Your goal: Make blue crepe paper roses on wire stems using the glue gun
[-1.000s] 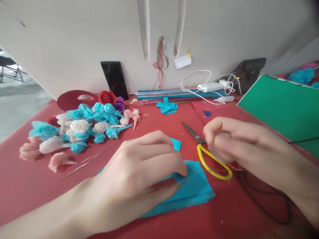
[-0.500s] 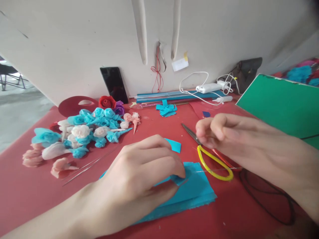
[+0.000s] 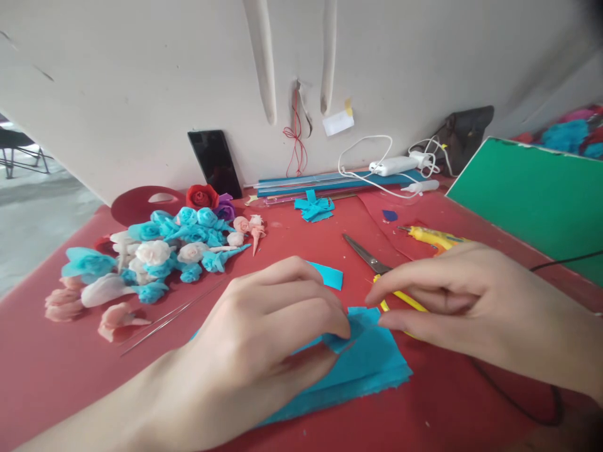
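Note:
My left hand (image 3: pixel 277 333) is closed, pinching a small piece of blue crepe paper (image 3: pixel 342 338) between thumb and fingers. Beneath it lies a stack of blue crepe paper sheets (image 3: pixel 372 364), partly covered by that hand. Just right of the pinched piece is my right hand (image 3: pixel 452 301), thumb and index finger slightly apart with nothing visible between them. Yellow-handled scissors (image 3: pixel 365 253) lie behind my right hand, which hides part of the handles. A loose blue strip (image 3: pixel 328 275) rests beyond my left hand.
Blue, white and pink paper flowers (image 3: pixel 155 251) are heaped at the left, with thin metal rods (image 3: pixel 160 326) in front. A yellow glue gun (image 3: pixel 431 236) lies at the right by a green board (image 3: pixel 527 194). A phone (image 3: pixel 215 163) leans on the wall.
My right hand has come down and turned, its fingertips now near the paper in my left hand. The glue gun has come into view behind it. The left hand stays put.

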### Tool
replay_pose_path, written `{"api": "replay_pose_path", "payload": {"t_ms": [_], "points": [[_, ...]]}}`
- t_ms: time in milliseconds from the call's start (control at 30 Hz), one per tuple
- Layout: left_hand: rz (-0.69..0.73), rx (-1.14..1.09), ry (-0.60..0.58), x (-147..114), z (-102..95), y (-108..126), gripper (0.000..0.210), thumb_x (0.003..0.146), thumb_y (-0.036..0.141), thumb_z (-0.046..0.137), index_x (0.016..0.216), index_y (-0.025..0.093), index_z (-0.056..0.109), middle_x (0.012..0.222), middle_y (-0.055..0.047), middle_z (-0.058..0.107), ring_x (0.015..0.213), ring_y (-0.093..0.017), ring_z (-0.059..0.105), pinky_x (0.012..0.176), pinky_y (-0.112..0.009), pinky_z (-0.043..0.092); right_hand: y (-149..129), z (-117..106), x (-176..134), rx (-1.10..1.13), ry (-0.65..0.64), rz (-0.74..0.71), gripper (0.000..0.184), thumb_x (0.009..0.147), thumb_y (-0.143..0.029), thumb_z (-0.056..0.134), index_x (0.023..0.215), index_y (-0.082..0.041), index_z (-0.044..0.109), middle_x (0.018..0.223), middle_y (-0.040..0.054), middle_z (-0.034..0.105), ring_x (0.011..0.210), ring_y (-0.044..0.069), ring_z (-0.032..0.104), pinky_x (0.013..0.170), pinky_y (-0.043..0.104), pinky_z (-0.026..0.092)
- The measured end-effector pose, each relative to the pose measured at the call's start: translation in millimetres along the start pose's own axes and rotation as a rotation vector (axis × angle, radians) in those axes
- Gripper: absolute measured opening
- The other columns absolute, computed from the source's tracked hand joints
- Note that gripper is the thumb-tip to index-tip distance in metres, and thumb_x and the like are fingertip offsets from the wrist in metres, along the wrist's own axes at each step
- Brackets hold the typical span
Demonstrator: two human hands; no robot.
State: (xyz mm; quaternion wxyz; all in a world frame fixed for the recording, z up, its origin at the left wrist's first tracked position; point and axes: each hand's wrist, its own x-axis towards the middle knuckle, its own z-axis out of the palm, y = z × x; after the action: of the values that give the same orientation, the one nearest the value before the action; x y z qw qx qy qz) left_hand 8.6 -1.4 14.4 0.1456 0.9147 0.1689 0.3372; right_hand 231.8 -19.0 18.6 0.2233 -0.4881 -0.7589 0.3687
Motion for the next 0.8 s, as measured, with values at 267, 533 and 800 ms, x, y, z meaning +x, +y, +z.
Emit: {"api": "replay_pose_path", "payload": {"t_ms": [267,533,800], "points": [[0.0,0.007,-0.009,-0.8,0.7,0.4,0.013,0.08,0.001,0.055,0.082,0.012,0.06,0.077,-0.001,0.066,0.077,-0.01,0.06,0.075,-0.021,0.049,4.6,6.6,-2.3,-0.013,-0.043,-0.022,0.018,0.082,-0.043,0.059,0.078,-0.026,0.065,0.052,-0.0052,0.026,0.044,0.005,0.021,0.033,0.015,0.015],[0.009,0.022,-0.023,-0.9,1.0,0.0,0.013,0.081,0.001,0.054,0.082,0.013,0.06,0.078,0.0,0.066,0.078,-0.009,0.06,0.077,-0.018,0.048,-2.3,11.6,0.6,0.206,-0.055,0.05,0.019,0.083,-0.037,0.058,0.073,-0.022,0.064,0.049,-0.0048,0.029,0.044,0.005,0.022,0.033,0.016,0.015],[0.009,0.005,-0.013,-2.9,1.9,-1.5,0.011,0.081,0.002,0.055,0.081,0.012,0.06,0.077,-0.001,0.066,0.078,-0.011,0.06,0.076,-0.022,0.048,-4.9,0.7,7.1,0.965,-0.072,-0.007,0.022,0.092,-0.026,0.047,0.072,-0.021,0.054,0.084,-0.001,0.055,0.085,0.009,0.054,0.08,0.02,0.047]]}}
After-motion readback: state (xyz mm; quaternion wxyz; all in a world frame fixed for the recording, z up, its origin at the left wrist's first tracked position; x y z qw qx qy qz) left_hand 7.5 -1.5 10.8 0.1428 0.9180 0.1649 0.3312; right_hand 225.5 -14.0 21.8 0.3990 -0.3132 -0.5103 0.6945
